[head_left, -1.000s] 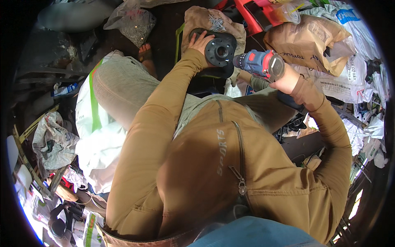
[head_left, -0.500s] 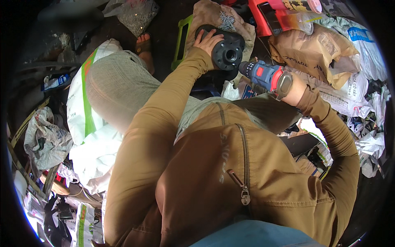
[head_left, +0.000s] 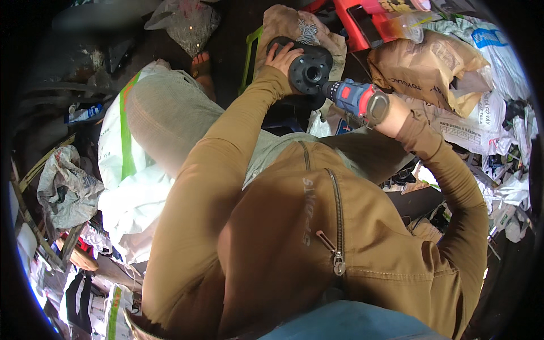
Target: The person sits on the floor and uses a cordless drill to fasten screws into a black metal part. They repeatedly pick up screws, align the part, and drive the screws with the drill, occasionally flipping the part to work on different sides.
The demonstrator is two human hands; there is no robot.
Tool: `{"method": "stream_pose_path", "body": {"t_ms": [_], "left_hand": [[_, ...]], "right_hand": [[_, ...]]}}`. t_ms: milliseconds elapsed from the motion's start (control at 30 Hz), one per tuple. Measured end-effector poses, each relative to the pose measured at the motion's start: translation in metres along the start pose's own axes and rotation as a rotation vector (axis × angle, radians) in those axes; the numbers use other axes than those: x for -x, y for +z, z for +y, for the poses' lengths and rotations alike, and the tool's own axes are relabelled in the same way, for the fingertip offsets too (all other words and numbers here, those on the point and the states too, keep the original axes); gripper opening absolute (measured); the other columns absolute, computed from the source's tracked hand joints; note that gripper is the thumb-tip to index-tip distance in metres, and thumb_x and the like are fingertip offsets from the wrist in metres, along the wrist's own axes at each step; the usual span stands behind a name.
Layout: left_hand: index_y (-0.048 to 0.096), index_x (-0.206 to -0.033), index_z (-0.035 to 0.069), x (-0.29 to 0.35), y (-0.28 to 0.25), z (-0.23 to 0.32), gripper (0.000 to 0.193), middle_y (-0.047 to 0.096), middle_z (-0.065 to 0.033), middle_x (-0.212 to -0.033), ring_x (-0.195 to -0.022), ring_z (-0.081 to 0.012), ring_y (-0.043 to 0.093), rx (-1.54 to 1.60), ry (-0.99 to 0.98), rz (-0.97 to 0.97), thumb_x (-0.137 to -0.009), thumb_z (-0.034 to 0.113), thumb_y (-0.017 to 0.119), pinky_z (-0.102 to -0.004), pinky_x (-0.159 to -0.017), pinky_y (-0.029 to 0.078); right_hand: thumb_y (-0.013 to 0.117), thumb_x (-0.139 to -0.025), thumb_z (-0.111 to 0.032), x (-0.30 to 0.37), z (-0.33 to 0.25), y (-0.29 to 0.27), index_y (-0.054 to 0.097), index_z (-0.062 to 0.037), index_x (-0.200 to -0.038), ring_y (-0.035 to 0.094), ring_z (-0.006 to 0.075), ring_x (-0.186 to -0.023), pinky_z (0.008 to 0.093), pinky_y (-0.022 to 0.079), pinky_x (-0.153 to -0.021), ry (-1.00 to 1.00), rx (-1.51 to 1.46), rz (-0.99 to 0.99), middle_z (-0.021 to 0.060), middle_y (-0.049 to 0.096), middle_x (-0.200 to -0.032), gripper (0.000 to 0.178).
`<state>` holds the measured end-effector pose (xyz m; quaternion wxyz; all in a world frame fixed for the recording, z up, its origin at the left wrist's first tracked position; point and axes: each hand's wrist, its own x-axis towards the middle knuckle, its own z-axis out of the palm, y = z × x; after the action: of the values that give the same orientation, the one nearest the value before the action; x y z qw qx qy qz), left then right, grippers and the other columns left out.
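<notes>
My left hand (head_left: 286, 58) grips a black part (head_left: 313, 72) with a round flange, a central socket and several small holes around it. Its fingers lie over the far left side, and the thumb is hidden. In my right hand (head_left: 392, 118) is a blue and red cordless drill (head_left: 352, 96), pointing left. The drill's black front end meets the right edge of the flange; whether a screw sits there cannot be seen. Most of my right hand's fingers are hidden by the drill. A heap of grey screws (head_left: 307, 32) lies on brown paper (head_left: 334, 42) beyond the part.
A red container (head_left: 347, 28) with a dark phone-like slab (head_left: 365, 25) stands far right. Nearby lies a brown paper bag (head_left: 425, 71). A green-edged frame (head_left: 250, 59) is left of the part. White sacks (head_left: 133, 198) lie by my left leg; a filled clear bag (head_left: 190, 25) is beyond.
The drill and my right hand have moved slightly left, and its front end now overlaps the flange's edge. The black part and my left hand have shifted a little left in view.
</notes>
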<state>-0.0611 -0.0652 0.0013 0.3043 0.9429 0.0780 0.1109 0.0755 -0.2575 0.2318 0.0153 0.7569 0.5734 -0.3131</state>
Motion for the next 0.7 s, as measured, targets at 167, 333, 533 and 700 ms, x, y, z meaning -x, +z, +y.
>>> {"method": "stream_pose_path", "body": {"t_ms": [167, 333, 533, 700], "left_hand": [[0.034, -0.138, 0.017, -0.002, -0.005, 0.003, 0.109, 0.039, 0.0017, -0.141, -0.138, -0.0208, 0.027, 0.023, -0.036, -0.038, -0.049, 0.060, 0.079, -0.0484, -0.114, 0.009], [0.033, -0.139, 0.018, 0.001, -0.007, 0.005, 0.112, 0.037, 0.0027, -0.141, -0.139, -0.0195, 0.024, -0.071, -0.040, -0.130, -0.047, 0.060, 0.081, -0.0492, -0.114, 0.009], [0.035, -0.137, 0.022, 0.002, -0.005, 0.002, 0.108, 0.038, 0.0036, -0.140, -0.138, -0.0189, 0.024, -0.012, -0.068, -0.057, -0.047, 0.059, 0.081, -0.0498, -0.114, 0.009], [0.036, -0.138, 0.023, -0.002, -0.003, 0.002, 0.108, 0.038, 0.0032, -0.141, -0.139, -0.0196, 0.024, -0.075, -0.074, -0.054, -0.046, 0.060, 0.081, -0.0507, -0.114, 0.009]], "right_hand": [[0.071, -0.063, -0.022, 0.023, -0.036, -0.008, 0.065, -0.0022, -0.101, 0.064, 0.0382, -0.076, 0.0434, 0.051, -0.072, 0.332, -0.105, 0.054, 0.0228, 0.065, -0.078, 0.043], [0.069, -0.066, -0.021, 0.027, -0.058, 0.003, 0.062, -0.0005, -0.104, 0.064, 0.0398, -0.075, 0.0448, 0.052, -0.069, 0.344, -0.084, 0.101, 0.0238, 0.063, -0.074, 0.043], [0.066, -0.068, -0.017, 0.032, -0.059, 0.005, 0.062, -0.0015, -0.101, 0.064, 0.0399, -0.075, 0.0453, 0.052, -0.069, 0.332, -0.079, 0.187, 0.0248, 0.064, -0.077, 0.037], [0.063, -0.068, -0.016, 0.031, -0.066, -0.003, 0.063, -0.0056, -0.104, 0.064, 0.0395, -0.077, 0.0464, 0.051, -0.070, 0.333, -0.049, 0.171, 0.0237, 0.065, -0.079, 0.038]]}}
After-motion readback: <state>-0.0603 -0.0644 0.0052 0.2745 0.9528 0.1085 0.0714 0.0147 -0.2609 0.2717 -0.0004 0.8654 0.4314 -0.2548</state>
